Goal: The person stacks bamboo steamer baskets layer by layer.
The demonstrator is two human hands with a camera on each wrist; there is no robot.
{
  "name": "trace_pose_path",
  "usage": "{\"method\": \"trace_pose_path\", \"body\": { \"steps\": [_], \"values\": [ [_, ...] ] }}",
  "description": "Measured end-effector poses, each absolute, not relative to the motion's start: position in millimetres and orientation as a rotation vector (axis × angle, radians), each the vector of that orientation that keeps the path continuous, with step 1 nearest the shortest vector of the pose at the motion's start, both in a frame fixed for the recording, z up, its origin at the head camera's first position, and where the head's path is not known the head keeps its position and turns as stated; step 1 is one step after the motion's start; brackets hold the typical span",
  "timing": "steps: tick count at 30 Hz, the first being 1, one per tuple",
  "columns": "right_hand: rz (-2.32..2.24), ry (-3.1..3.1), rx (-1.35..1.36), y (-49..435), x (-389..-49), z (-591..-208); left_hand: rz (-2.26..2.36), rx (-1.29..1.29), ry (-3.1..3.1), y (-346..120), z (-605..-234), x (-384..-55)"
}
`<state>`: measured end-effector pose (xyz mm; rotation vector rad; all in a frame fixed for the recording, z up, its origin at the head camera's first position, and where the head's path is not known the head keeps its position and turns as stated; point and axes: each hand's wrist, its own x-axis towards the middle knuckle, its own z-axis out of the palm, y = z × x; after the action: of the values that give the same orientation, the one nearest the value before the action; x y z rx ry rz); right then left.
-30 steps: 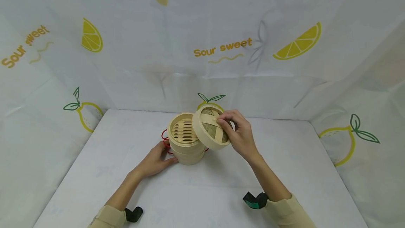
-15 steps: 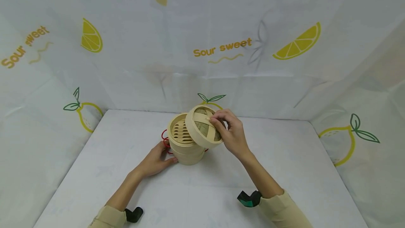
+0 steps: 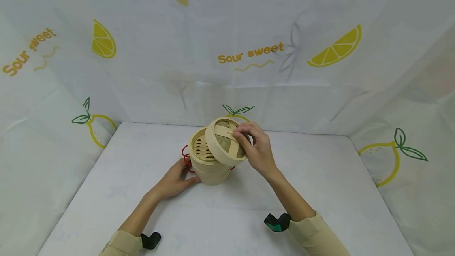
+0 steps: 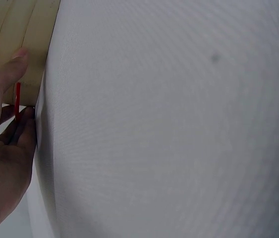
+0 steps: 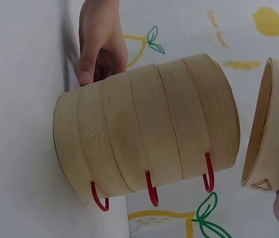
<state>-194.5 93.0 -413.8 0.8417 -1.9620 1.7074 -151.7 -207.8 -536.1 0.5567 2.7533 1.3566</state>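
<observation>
A stacked bamboo steamer stands on the white table, its top tier uncovered and showing a slatted base. Red loops stick out from its sides. My left hand grips the bottom tier from the left; in the left wrist view its thumb lies against the bamboo near a red loop. Between thumb and fingertips, my right hand pinches the small knob of the steamer lid. The lid is tilted and overlaps the right part of the top tier; the right wrist view shows a gap between lid and stack.
The white table extends around the steamer on all sides. Behind it hangs a pale curtain printed with lemons and lettering. A black device sits at the left sleeve, and a black-and-green one at the right.
My right hand has moved left with the lid, which now covers more of the steamer's top tier. The left hand and the stack stay in place.
</observation>
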Motion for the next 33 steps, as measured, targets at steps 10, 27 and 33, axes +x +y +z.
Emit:
{"method": "trace_pose_path", "body": {
  "steps": [10, 27, 33],
  "values": [
    [1.694, -1.973, 0.827, 83, -194, -410, 1.362, 0.551, 2.747, -208, -537, -152],
    [1.669, -1.988, 0.851, 73, -200, -410, 1.36, 0.584, 2.762, -208, -538, -153],
    [1.648, -2.015, 0.866, 70, -200, -409, 1.354, 0.58, 2.77, -208, -537, -153]
  ]
}}
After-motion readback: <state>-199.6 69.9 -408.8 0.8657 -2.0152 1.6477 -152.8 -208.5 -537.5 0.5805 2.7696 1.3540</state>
